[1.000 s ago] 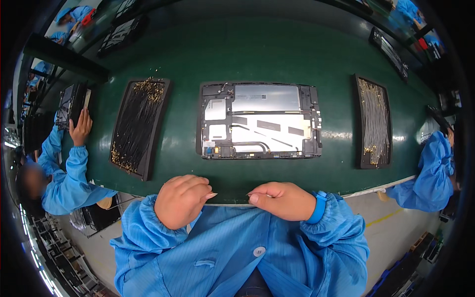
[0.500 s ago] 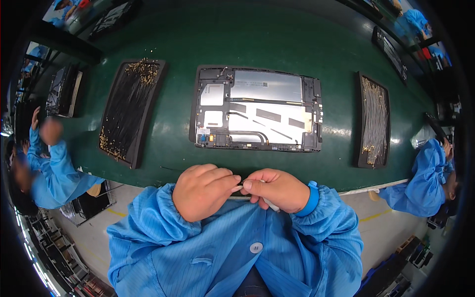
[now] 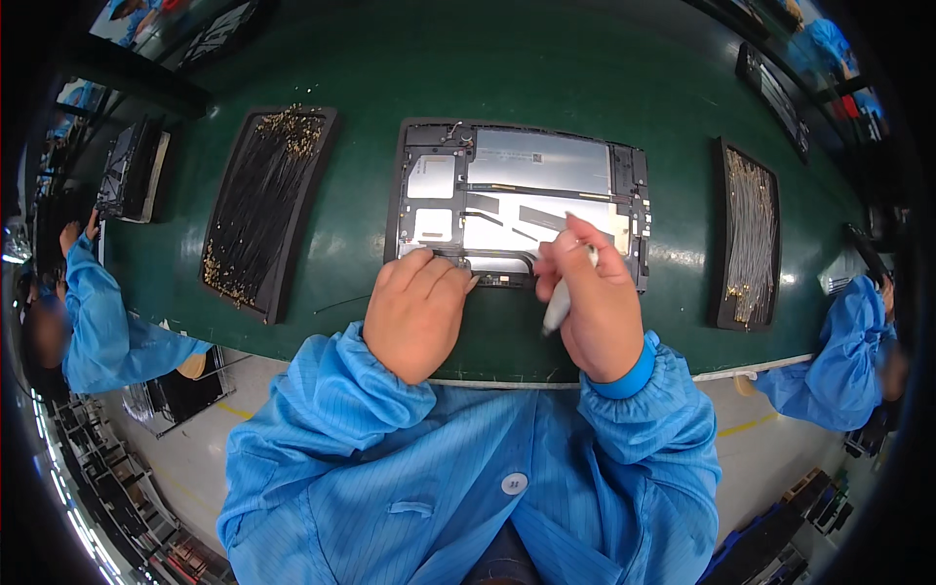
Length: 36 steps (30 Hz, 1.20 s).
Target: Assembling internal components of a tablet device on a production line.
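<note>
An opened tablet-like panel assembly, with a silver plate, black frame and thin cables, lies in the middle of the green table. My left hand is closed over its near left edge, fingers bent and tips partly hidden. A thin black cable trails out to the left from under that hand. My right hand hovers above the panel's near right part. It grips a white pen-shaped tool, whose narrow end points down toward me.
A dark tray of black cables with gold ends stands at left, a matching tray of grey cables at right. More panels are stacked at far left. People in blue smocks sit at both sides.
Both hands have parted and moved forward from the table's front edge. The left now rests on the panel, the black cable moving along with it; the right has raised the white tool over the panel.
</note>
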Each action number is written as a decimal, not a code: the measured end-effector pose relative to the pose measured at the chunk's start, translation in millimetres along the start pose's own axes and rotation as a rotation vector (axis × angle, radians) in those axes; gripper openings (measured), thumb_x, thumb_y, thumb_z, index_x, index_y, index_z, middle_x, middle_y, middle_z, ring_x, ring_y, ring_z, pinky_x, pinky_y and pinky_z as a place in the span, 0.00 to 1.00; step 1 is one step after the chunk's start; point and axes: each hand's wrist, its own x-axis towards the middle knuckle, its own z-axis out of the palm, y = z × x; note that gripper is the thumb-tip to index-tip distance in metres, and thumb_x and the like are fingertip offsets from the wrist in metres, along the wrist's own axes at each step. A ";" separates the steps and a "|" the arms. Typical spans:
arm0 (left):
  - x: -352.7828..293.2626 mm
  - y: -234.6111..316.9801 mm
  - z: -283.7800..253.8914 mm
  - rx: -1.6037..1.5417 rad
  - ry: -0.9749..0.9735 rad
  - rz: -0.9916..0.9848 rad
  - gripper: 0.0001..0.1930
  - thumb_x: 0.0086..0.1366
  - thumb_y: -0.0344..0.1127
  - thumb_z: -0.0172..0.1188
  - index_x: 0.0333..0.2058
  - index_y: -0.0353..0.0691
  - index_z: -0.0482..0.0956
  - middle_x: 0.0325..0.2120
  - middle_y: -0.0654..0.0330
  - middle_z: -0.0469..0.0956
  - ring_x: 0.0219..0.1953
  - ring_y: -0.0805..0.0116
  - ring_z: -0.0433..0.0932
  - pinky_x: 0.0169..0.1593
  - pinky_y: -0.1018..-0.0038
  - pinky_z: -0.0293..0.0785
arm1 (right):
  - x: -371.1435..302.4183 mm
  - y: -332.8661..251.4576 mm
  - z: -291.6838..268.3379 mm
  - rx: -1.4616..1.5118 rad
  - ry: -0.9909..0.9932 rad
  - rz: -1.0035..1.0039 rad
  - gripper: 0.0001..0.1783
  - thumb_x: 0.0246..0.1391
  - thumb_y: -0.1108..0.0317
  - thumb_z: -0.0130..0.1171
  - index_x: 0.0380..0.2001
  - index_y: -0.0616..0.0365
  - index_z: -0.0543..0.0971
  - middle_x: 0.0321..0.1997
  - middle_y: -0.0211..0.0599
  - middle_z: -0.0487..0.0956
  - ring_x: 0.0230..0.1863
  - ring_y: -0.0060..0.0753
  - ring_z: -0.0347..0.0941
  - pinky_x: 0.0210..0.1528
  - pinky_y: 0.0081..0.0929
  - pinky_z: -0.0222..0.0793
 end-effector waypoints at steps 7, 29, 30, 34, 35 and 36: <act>2.5 -1.5 -3.0 -0.045 -0.081 -0.031 0.07 0.43 0.26 0.55 0.26 0.38 0.71 0.24 0.60 0.71 0.34 0.62 0.68 0.36 0.70 0.62 | 7.3 22.7 12.0 -0.127 0.063 -0.516 0.18 0.52 0.59 0.42 0.39 0.63 0.61 0.34 0.41 0.72 0.30 0.20 0.66 0.33 0.17 0.63; 1.1 3.7 -1.9 0.013 -0.028 -0.013 0.07 0.44 0.27 0.56 0.25 0.37 0.71 0.24 0.58 0.72 0.33 0.60 0.69 0.37 0.69 0.63 | 15.5 43.4 6.7 -0.285 0.024 -0.666 0.15 0.52 0.60 0.42 0.36 0.62 0.61 0.32 0.38 0.73 0.23 0.18 0.64 0.26 0.16 0.62; 0.8 3.7 -2.0 0.016 -0.028 -0.013 0.07 0.44 0.27 0.56 0.25 0.37 0.71 0.24 0.58 0.72 0.33 0.60 0.69 0.37 0.69 0.63 | 15.6 43.8 6.8 -0.284 0.016 -0.674 0.15 0.52 0.60 0.42 0.36 0.62 0.61 0.32 0.38 0.73 0.23 0.18 0.64 0.26 0.16 0.62; 0.2 1.3 0.2 0.000 -0.028 -0.011 0.07 0.44 0.28 0.56 0.25 0.37 0.71 0.24 0.58 0.72 0.34 0.60 0.69 0.38 0.69 0.63 | 16.5 42.2 7.4 -0.278 0.006 -0.665 0.15 0.51 0.60 0.43 0.36 0.61 0.62 0.32 0.38 0.73 0.23 0.18 0.64 0.27 0.16 0.63; 0.0 1.3 0.1 0.005 -0.027 -0.015 0.07 0.44 0.28 0.56 0.25 0.37 0.71 0.25 0.58 0.72 0.34 0.60 0.69 0.38 0.69 0.63 | 16.8 42.1 7.4 -0.278 0.002 -0.665 0.15 0.51 0.60 0.43 0.36 0.61 0.62 0.32 0.38 0.73 0.23 0.18 0.64 0.27 0.16 0.63; 0.0 1.2 -0.2 0.011 -0.026 -0.018 0.07 0.44 0.28 0.56 0.25 0.37 0.71 0.25 0.58 0.72 0.34 0.60 0.69 0.38 0.69 0.63 | 17.1 42.5 7.3 -0.276 -0.007 -0.655 0.15 0.51 0.60 0.43 0.36 0.61 0.62 0.32 0.38 0.73 0.23 0.19 0.65 0.27 0.17 0.63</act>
